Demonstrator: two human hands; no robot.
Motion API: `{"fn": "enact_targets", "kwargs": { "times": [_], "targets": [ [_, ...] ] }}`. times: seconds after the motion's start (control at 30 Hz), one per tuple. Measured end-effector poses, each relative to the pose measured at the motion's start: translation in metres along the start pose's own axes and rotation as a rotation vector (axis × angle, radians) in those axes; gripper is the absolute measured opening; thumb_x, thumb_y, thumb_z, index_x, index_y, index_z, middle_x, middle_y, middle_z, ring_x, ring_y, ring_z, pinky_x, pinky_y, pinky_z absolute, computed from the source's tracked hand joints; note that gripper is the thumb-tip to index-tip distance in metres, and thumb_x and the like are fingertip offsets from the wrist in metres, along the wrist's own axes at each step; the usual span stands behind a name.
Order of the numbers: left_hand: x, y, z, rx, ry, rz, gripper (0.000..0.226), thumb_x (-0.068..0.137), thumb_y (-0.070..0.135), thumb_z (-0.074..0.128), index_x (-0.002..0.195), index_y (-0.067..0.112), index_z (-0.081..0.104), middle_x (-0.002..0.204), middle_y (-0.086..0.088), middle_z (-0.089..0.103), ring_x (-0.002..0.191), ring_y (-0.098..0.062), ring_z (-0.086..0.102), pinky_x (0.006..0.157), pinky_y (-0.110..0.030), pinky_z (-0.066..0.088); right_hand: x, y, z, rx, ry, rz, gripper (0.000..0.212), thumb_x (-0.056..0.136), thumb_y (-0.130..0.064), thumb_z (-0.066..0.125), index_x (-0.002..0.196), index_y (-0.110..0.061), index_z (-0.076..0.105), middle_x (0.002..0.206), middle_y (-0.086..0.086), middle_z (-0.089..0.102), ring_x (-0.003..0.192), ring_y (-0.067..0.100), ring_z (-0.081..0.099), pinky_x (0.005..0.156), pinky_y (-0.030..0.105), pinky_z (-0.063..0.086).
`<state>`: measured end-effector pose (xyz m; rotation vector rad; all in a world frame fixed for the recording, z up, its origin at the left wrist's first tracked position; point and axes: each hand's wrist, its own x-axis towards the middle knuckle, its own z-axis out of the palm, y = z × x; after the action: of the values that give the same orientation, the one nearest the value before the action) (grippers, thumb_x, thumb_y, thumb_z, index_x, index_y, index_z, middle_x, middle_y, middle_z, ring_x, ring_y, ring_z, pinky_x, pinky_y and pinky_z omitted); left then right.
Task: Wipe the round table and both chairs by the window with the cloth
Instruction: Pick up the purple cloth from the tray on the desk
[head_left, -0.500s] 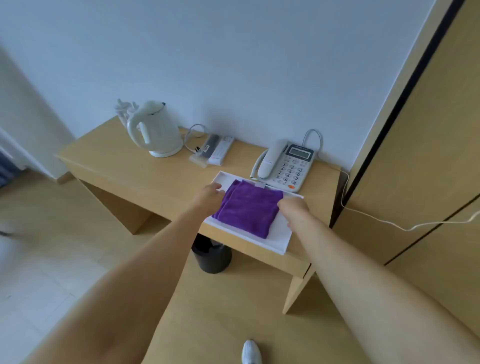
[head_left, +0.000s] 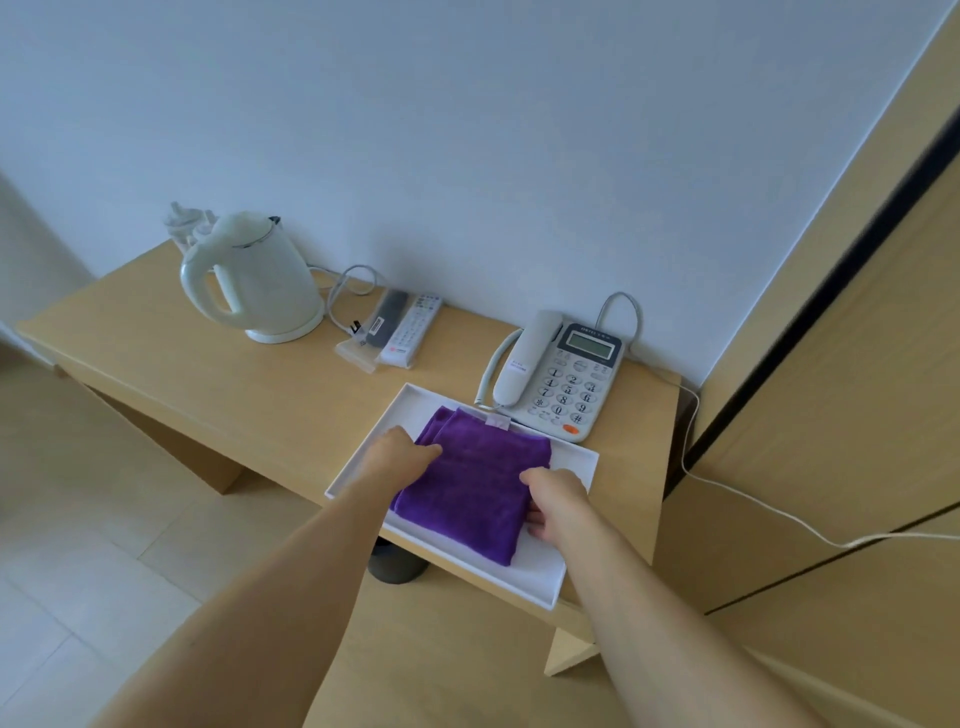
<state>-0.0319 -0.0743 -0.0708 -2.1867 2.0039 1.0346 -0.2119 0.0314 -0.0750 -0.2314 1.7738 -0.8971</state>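
Broadly, a pale wall (head_left: 467, 130) fills the upper view, with a wooden wardrobe (head_left: 857, 415) along the right and a light floor (head_left: 78, 571) lower left. Against the wall stands a long wooden desk (head_left: 218, 379). On its left end sits a white kettle (head_left: 254, 280) on its base, handle toward the camera, with some small pale object behind it that is too blurred to name. Near the desk's right end, a grey-white phone (head_left: 561, 374) lies with its handset in the cradle and a cord running off to the right across the wardrobe front. Just in front of the phone, a white tray (head_left: 550, 582) overhangs the desk's front edge slightly.

Inside the tray lies the folded purple cloth (head_left: 478, 483), a small pale tag at its far edge. The left hand (head_left: 400, 457) grips the cloth's left edge, fingers curled under the fold. The right hand (head_left: 556, 499) grasps the cloth's right edge, thumb on top and fingers tucked beneath. Both bare forearms reach in from the bottom of the view.

Between kettle and phone lie two remotes (head_left: 402, 327) side by side, one dark in a clear sleeve, one white, beside a looped cable. A dark bin (head_left: 397, 566) shows under the desk, mostly hidden.
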Motion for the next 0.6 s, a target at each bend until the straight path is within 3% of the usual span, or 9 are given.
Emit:
{"fn": "enact_targets", "kwargs": {
  "times": [0.13, 0.23, 0.37, 0.47, 0.6],
  "targets": [
    [0.009, 0.009, 0.002, -0.164, -0.072, -0.13, 0.049, 0.083, 0.054, 0.072, 0.102, 0.011, 0.057, 0.083, -0.001, 0.056, 0.071, -0.015, 0.052, 0.059, -0.029, 0.04, 0.009, -0.007, 0.003, 0.058, -0.024, 0.067, 0.014, 0.083, -0.018, 0.065, 0.094, -0.009, 0.061, 0.098, 0.016, 0.069, 0.088, 0.034, 0.069, 0.08, 0.046, 0.058],
    [0.013, 0.018, 0.0, -0.309, -0.178, -0.192, 0.05, 0.079, 0.05, 0.079, 0.104, 0.015, 0.054, 0.087, -0.001, 0.056, 0.083, -0.022, 0.056, 0.075, -0.037, 0.046, 0.01, -0.012, 0.005, 0.068, -0.065, 0.094, 0.018, 0.081, -0.021, 0.072, 0.092, -0.011, 0.061, 0.089, 0.015, 0.07, 0.078, 0.031, 0.069, 0.067, 0.041, 0.058],
    [0.014, 0.023, -0.005, -0.366, -0.311, -0.187, 0.054, 0.082, 0.034, 0.079, 0.125, 0.013, 0.055, 0.108, -0.005, 0.06, 0.1, -0.027, 0.057, 0.085, -0.039, 0.047, 0.009, -0.013, 0.009, 0.035, -0.1, 0.116, 0.036, 0.078, -0.02, 0.078, 0.109, -0.01, 0.063, 0.098, 0.014, 0.071, 0.084, 0.031, 0.069, 0.07, 0.04, 0.057],
    [0.012, 0.02, -0.016, -0.478, -0.368, -0.141, 0.051, 0.086, 0.028, 0.075, 0.13, 0.013, 0.056, 0.121, -0.009, 0.064, 0.11, -0.028, 0.061, 0.099, -0.043, 0.05, 0.003, -0.022, 0.013, -0.009, -0.11, 0.07, 0.037, 0.081, -0.014, 0.071, 0.115, -0.011, 0.059, 0.099, 0.012, 0.069, 0.079, 0.028, 0.065, 0.061, 0.034, 0.052],
    [0.004, 0.017, -0.051, -0.661, -0.335, -0.012, 0.042, 0.087, 0.023, 0.073, 0.126, 0.014, 0.059, 0.119, -0.011, 0.067, 0.11, -0.03, 0.064, 0.103, -0.049, 0.05, -0.01, -0.054, 0.02, -0.038, -0.088, -0.136, 0.029, 0.077, -0.016, 0.064, 0.105, -0.019, 0.062, 0.099, 0.008, 0.071, 0.088, 0.027, 0.067, 0.075, 0.038, 0.056]
  ]
}}
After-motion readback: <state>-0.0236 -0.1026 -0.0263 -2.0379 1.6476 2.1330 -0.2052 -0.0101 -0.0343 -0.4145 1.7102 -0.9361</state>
